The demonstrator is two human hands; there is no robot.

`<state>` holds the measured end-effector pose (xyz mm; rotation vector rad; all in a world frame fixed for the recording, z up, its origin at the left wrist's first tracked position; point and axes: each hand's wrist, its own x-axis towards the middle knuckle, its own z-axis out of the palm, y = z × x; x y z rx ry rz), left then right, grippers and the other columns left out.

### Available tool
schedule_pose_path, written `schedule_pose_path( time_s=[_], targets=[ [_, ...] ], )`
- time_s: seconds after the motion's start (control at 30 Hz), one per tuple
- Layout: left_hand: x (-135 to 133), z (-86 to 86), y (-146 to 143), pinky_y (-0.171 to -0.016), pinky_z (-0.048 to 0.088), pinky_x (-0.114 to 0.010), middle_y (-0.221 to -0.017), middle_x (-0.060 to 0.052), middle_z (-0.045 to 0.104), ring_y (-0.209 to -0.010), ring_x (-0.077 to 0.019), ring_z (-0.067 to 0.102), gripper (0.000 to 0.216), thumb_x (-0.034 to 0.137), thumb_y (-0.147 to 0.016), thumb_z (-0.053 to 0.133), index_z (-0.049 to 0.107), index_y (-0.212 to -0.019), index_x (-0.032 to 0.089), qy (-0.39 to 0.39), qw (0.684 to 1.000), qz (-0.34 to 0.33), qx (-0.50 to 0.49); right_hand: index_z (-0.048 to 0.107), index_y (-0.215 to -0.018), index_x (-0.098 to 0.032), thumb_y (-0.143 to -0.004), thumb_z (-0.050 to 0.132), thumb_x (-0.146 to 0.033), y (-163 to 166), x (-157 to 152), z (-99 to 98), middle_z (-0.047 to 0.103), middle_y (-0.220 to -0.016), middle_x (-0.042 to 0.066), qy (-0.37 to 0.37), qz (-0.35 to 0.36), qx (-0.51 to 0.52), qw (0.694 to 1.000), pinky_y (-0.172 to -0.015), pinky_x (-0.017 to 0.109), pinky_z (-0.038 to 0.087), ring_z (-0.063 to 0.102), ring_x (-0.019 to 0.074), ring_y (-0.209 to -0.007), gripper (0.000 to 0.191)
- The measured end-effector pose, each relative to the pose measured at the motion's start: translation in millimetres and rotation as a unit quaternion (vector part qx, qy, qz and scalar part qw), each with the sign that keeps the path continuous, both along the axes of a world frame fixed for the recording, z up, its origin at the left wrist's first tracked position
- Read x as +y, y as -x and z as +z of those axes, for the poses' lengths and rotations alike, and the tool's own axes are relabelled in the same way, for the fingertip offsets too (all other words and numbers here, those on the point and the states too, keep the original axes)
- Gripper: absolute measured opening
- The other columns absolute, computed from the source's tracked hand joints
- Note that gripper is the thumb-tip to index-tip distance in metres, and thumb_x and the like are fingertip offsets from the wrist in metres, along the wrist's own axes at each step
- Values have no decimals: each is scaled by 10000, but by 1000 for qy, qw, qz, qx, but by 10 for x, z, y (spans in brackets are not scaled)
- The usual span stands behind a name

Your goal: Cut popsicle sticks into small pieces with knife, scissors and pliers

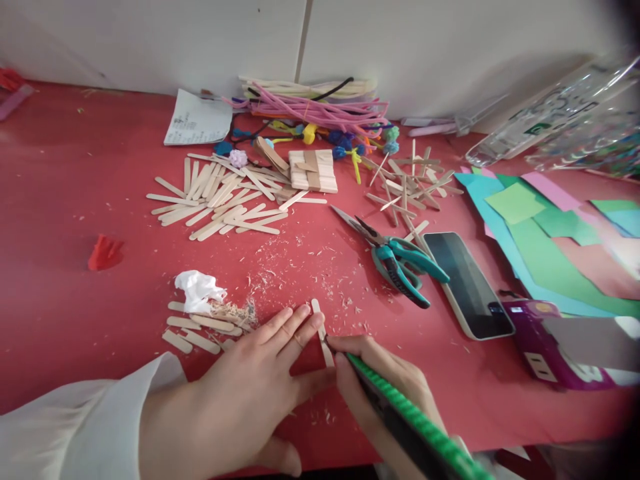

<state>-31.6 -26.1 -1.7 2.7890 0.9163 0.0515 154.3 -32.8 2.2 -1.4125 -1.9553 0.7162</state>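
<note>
A wooden craft stick [321,331] lies on the red table, pointing away from me. My left hand [255,373] rests flat beside it with fingers stretched out; its index fingertip touches the stick and its thumb lies near the stick's lower end. Closed around a green-and-black utility knife [395,393], my right hand [395,373] brings the tip against the stick. The blade itself is mostly hidden by the fingers. Left of my left hand, cut stick pieces [200,339] and shavings lie under a crumpled white tissue [197,290].
Teal-handled pliers [400,267], a phone [467,287] and a purple box-like object [555,347] lie to the right, near coloured paper [540,233]. Loose craft sticks [220,193], a bundle [313,172] and pink pipe cleaners [320,110] are at the back. A clear bottle [540,120] leans there.
</note>
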Motion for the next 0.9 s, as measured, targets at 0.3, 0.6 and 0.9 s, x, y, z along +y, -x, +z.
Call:
schedule_pose_path(
  time_s=[0.3, 0.6, 0.9],
  targets=[
    [42, 77, -22, -1071, 222, -440, -1459, -167, 340, -1346, -341, 304, 888, 767, -615, 589, 489, -1334, 256, 17, 1000, -6, 24, 615, -813, -218, -839, 484, -204, 42, -17, -25, 656, -587, -34, 39, -64, 31, 997, -462, 168, 471, 593, 92, -443, 134],
    [26, 11, -27, -1070, 205, -493, -1493, -146, 278, -1385, -358, 184, 937, 779, -608, 580, 394, -1395, 306, 37, 999, -4, 19, 655, -851, -251, -827, 545, -219, 12, -127, -76, 722, -714, -20, -23, -147, 46, 988, -597, 201, 539, 655, 117, -555, 117],
    [28, -6, -31, -1067, 206, -485, -1501, -157, 252, -1377, -358, 214, 1005, 777, -589, 597, 336, -1426, 285, 28, 1000, 0, 11, 632, -881, -227, -838, 517, -191, -10, -52, -151, 726, -731, -5, -35, -67, 23, 997, -551, 173, 534, 683, 125, -576, 128]
  ],
)
